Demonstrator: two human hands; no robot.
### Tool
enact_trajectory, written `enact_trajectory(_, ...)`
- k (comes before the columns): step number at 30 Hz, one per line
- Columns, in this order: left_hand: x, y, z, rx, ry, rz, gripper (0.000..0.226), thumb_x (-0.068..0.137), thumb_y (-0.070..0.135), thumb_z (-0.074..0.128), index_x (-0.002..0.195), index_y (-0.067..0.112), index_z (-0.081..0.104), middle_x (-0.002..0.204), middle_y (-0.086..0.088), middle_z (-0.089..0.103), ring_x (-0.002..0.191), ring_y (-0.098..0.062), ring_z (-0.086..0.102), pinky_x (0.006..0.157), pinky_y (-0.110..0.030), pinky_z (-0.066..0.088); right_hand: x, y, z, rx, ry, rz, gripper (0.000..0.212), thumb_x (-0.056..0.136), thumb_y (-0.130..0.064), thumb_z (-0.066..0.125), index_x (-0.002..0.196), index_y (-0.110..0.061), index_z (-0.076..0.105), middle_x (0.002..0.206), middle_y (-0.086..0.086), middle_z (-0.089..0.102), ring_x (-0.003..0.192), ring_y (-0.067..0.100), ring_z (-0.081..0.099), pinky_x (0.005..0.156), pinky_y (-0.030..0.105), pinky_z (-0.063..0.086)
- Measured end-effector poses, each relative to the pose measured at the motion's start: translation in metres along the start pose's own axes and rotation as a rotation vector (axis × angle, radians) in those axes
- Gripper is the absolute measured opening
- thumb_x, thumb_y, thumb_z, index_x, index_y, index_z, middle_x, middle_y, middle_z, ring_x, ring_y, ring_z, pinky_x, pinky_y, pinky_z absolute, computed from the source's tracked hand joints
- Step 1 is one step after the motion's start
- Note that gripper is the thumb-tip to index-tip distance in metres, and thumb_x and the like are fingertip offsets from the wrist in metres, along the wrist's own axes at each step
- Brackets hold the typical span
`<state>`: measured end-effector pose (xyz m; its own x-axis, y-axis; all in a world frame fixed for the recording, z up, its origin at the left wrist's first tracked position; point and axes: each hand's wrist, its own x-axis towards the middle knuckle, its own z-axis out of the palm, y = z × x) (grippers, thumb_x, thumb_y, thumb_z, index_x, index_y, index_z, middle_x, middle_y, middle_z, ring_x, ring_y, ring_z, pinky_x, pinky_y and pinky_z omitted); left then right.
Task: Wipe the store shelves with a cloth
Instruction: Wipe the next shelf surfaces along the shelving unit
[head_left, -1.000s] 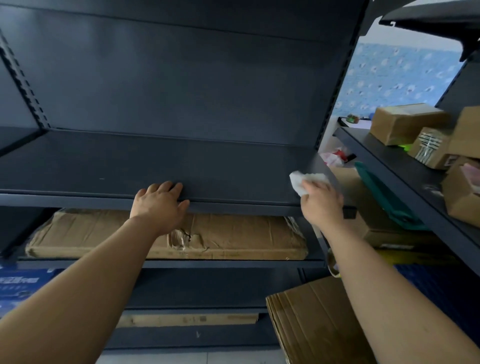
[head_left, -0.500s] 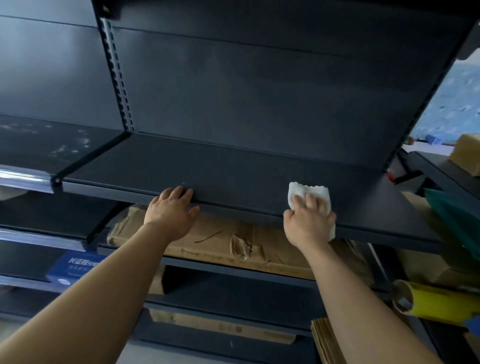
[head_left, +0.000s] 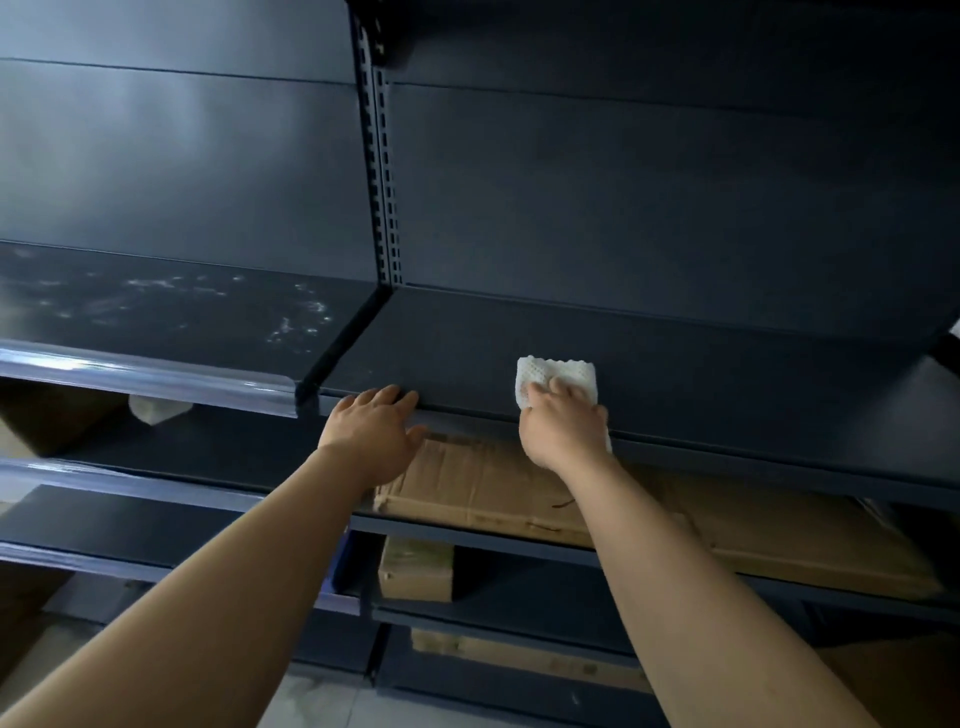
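Observation:
A dark grey metal shelf (head_left: 675, 364) runs across the middle of the view. My right hand (head_left: 563, 423) presses a white textured cloth (head_left: 556, 375) flat on the shelf near its front edge, fingers on top of the cloth. My left hand (head_left: 376, 423) rests on the front lip of the same shelf, to the left of the cloth, fingers spread and holding nothing. The neighbouring shelf (head_left: 156, 306) at the left shows pale dusty smears.
A slotted upright post (head_left: 382, 171) separates the two shelf bays. A flat cardboard box (head_left: 498, 486) lies on the shelf below my hands. A smaller box (head_left: 415, 569) sits lower down. A clear plastic price strip (head_left: 145, 376) edges the left shelf.
The view has swung left, away from the boxes on the right-hand rack. My right hand has slid the cloth leftward along the shelf, closer to my left hand, which stays on the front lip.

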<state>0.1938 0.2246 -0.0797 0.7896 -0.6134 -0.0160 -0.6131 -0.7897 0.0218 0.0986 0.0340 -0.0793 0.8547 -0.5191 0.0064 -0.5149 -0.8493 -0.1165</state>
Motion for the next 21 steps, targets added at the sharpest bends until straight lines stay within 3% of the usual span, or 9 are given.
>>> enact_trajectory(4,0.005,-0.037,-0.002,0.001,-0.004,0.050,0.059,0.097,0.049,0.028,0.151,0.026,0.019,0.159,0.001,0.019,0.145,-0.020,0.018,0.119,-0.040,0.015,0.007,-0.028,-0.013,0.147,-0.104,-0.053,0.046,0.097,-0.038,0.024,0.138,-0.033,0.043,0.150,-0.002,0.035,0.137,0.026,0.030,0.102,0.047,0.027)
enact_trajectory(8,0.010,-0.064,0.000,0.005,0.022,0.074,0.057,0.097,0.047,0.030,0.150,0.026,0.022,0.158,0.002,0.021,0.145,-0.020,0.019,0.119,-0.041,0.016,0.007,-0.064,0.004,0.125,-0.018,-0.067,0.046,0.097,-0.037,0.024,0.141,-0.040,0.037,0.157,-0.007,0.023,0.141,0.022,0.017,0.107,0.045,0.021)
enact_trajectory(15,0.024,-0.121,-0.004,-0.026,0.107,-0.017,0.053,0.098,0.040,0.030,0.147,0.021,0.029,0.155,0.000,0.029,0.143,-0.020,0.023,0.118,-0.038,0.018,0.029,-0.171,0.034,0.157,0.030,-0.251,0.044,0.098,-0.036,0.027,0.142,-0.035,0.035,0.158,-0.002,0.019,0.143,0.024,0.010,0.113,0.046,0.011)
enact_trajectory(21,0.036,-0.167,-0.009,-0.057,0.084,-0.125,0.052,0.098,0.045,0.028,0.145,0.023,0.034,0.153,0.002,0.033,0.142,-0.020,0.026,0.116,-0.038,0.020,0.090,-0.187,0.037,0.172,-0.032,-0.312,0.049,0.100,-0.042,0.022,0.146,-0.031,0.031,0.159,0.003,0.018,0.146,0.026,0.009,0.120,0.040,0.007)
